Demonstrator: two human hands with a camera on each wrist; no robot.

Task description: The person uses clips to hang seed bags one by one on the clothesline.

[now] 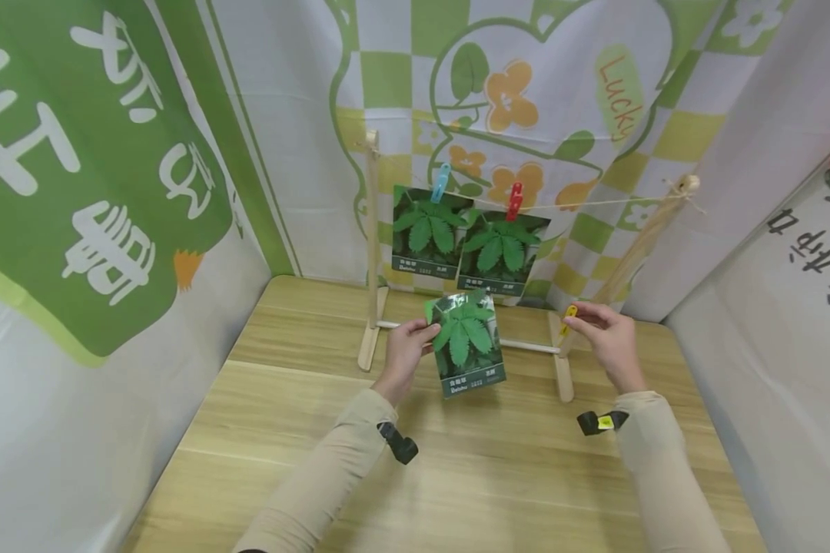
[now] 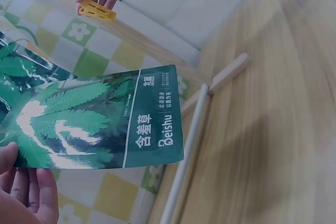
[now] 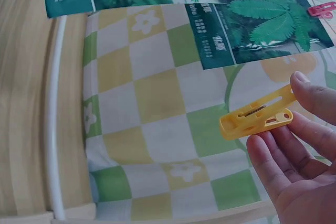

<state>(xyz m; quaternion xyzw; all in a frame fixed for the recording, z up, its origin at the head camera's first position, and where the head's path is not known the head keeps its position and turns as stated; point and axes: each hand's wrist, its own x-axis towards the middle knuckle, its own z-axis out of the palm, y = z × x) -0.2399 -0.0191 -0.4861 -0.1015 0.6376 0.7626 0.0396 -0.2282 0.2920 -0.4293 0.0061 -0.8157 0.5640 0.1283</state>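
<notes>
My left hand (image 1: 406, 352) pinches the left edge of a green seed packet (image 1: 465, 346) with a leaf picture, held up over the table. In the right wrist view a yellow clothespin (image 3: 256, 115) sits between the thumb and fingers of my right hand (image 3: 299, 156), its jaws pointing away from the palm. That hand is beside the right post of a wooden rack. Two like packets hang from the rack's string (image 1: 595, 203): one under a blue clothespin (image 1: 441, 183), the other under a red clothespin (image 1: 515, 201).
The rack's left post (image 1: 372, 230) and right post (image 1: 639, 246) stand on wooden feet, joined low down by a white rod (image 1: 529, 347). Behind hangs a checked curtain (image 1: 387, 77). Printed cloth walls flank the wooden table (image 1: 304, 445).
</notes>
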